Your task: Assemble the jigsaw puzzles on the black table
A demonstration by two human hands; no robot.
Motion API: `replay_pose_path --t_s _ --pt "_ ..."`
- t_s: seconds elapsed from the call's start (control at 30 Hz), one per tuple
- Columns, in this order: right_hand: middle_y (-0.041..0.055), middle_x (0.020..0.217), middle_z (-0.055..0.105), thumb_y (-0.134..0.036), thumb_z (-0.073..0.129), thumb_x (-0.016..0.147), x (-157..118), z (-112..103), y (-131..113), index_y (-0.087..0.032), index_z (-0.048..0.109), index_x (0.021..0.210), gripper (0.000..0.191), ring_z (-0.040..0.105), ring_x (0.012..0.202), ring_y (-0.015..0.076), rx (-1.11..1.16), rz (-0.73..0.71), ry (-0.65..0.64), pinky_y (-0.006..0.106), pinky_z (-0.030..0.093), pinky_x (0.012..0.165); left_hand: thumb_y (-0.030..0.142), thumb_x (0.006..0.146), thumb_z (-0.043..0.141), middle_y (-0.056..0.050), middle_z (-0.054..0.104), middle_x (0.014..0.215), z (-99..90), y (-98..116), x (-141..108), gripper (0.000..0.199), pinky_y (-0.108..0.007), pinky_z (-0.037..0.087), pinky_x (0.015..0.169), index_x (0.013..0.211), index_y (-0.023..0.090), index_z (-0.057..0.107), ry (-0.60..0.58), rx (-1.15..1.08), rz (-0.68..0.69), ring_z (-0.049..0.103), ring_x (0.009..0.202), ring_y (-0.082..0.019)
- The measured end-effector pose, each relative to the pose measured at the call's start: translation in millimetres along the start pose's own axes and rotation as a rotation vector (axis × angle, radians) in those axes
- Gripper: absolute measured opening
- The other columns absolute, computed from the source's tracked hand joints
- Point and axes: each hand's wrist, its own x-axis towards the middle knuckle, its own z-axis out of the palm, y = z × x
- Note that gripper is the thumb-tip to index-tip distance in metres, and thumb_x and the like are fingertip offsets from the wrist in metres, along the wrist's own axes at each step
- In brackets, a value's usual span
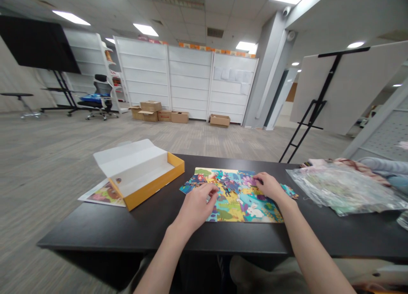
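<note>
Cardboard jigsaw puzzle point(237, 200) at 12 o'clock: left hand point(196, 207) fingers together on it, right hand point(269, 187) fingertips flat on it. Light, stiff pieces (pinch edges).

Your left hand point(195, 207) hid part of the jigsaw puzzle point(236, 196); couldn't tell if it held a piece. Your right hand point(269, 186) covered the puzzle's far right. The plastic bag point(341, 190) was cut off at right, contents too blurred. The yellow box point(153, 179) hid part of the printed sheet point(105, 194).
</note>
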Motion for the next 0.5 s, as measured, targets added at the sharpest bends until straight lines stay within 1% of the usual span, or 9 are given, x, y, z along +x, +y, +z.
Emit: replay_pose_path --t_s 0.07,0.1,0.2,0.27,0.37,0.5 --pt "0.0106 0.113 0.072 -0.014 0.054 0.086 1 1 1 -0.017 0.077 0.105 0.03 0.067 0.103 0.023 0.005 -0.001 0.015 0.031 0.047 0.098 0.023 0.093 0.053 0.0 0.075 0.1 -2.9 0 0 0.015 -0.028 0.051 0.08 0.098 0.026 0.067 0.011 0.036 -0.03 0.07 0.091 -0.018" --pt "0.0102 0.112 0.072 -0.014 0.054 0.086 1 1 2 -0.018 0.077 0.105 0.03 0.067 0.103 0.0227 0.006 0.0 0.02 0.031 0.047 0.098 0.024 0.093 0.053 0.0 0.075 0.099 -5.5 -1 1 0.015 -0.028 0.051 0.079 0.098 0.026 0.067 0.027 0.072 -0.071 0.071 0.091 -0.018" --pt "0.0103 0.113 0.072 -0.014 0.054 0.087 1 1 2 -0.018 0.077 0.105 0.03 0.067 0.104 0.0225 0.0 0.008 0.019 0.03 0.047 0.098 0.026 0.093 0.053 0.0 0.077 0.096 -17.0 -5 2 0.015 -0.029 0.05 0.073 0.096 0.027 0.068 0.084 0.215 -0.262 0.072 0.09 -0.021" --pt "0.0112 0.114 0.072 -0.014 0.052 0.087 1 1 2 -0.017 0.077 0.107 0.032 0.067 0.104 0.0227 -0.004 0.016 0.014 0.031 0.047 0.099 0.027 0.093 0.052 -0.001 0.077 0.097 -26.0 -10 2 0.015 -0.029 0.049 0.072 0.096 0.027 0.067 0.11 0.297 -0.361 0.072 0.091 -0.022" --pt "0.013 0.115 0.071 -0.015 0.051 0.088 0 1 2 -0.015 0.076 0.109 0.033 0.068 0.104 0.0236 0.0 0.007 0.01 0.032 0.047 0.1 0.031 0.094 0.051 -0.004 0.077 0.1 -36.5 -19 2 0.017 -0.03 0.049 0.072 0.098 0.026 0.066 0.121 0.385 -0.43 0.071 0.093 -0.024" --pt "0.0135 0.114 0.072 -0.02 0.052 0.09 0 0 2 -0.015 0.076 0.11 0.031 0.067 0.106 0.0242 0.006 -0.017 0.001 0.032 0.047 0.099 0.031 0.094 0.05 -0.006 0.075 0.103 -40.2 -28 1 0.019 -0.033 0.051 0.074 0.102 0.025 0.066 0.088 0.458 -0.456 0.07 0.095 -0.026"
